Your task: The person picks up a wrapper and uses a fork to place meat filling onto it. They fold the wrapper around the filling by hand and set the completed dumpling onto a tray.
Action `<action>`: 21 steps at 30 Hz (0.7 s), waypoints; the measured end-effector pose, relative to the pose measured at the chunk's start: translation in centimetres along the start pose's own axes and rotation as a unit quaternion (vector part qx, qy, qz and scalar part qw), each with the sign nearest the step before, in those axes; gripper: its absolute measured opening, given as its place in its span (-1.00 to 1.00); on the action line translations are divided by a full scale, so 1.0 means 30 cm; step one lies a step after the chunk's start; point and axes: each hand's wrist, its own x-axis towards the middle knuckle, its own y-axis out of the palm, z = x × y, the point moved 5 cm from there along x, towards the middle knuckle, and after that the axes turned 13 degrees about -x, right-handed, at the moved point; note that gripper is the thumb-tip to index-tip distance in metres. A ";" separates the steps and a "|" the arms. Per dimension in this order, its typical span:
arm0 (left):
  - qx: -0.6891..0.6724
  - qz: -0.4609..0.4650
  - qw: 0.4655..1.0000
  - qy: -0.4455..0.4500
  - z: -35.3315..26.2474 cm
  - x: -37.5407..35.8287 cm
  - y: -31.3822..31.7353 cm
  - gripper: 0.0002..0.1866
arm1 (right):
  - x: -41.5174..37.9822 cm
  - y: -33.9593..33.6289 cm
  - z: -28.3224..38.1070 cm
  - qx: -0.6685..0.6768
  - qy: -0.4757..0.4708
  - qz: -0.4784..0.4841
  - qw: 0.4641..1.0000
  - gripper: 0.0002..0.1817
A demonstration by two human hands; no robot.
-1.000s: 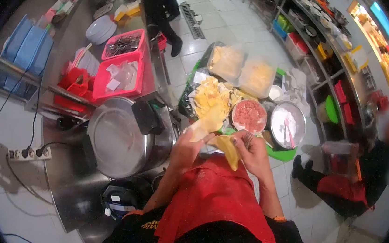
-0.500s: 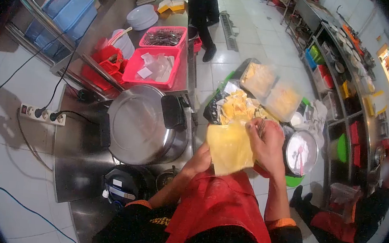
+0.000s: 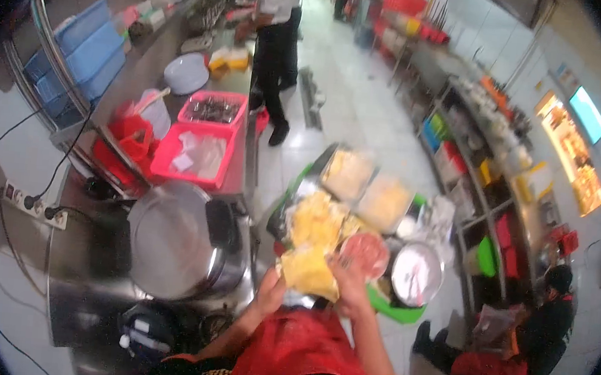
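The left hand [image 3: 270, 291] and right hand [image 3: 350, 288] pinch a yellow sheet [image 3: 310, 273] between nearly closed fingers, above the green surface's [image 3: 398, 311] near edge. A metal bowl [image 3: 438, 285] of white powder [image 3: 409, 261] sits by its right edge, beside a mince [image 3: 366, 255] bowl [image 3: 383, 271]; clear boxes [image 3: 377, 222] of yellow pieces [image 3: 386, 195] stand toward its far edge.

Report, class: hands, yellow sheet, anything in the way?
Left hand, right hand gripping yellow sheet. Sheet just beyond red apron. Pink food close by; no obstruction visible.
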 end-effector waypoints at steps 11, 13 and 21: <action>0.095 0.119 0.988 0.000 -0.087 0.018 0.083 -0.53 | -0.146 -0.039 0.185 0.105 -0.084 0.116 0.984 -0.76; -0.181 0.032 0.976 -0.118 -0.037 0.008 0.043 -0.29 | -0.165 -0.053 0.239 0.010 -0.147 0.141 0.979 -0.75; -0.411 0.102 0.879 -0.220 0.005 0.054 0.096 -0.12 | -0.281 -0.094 0.381 -0.289 -0.242 0.115 0.919 -0.58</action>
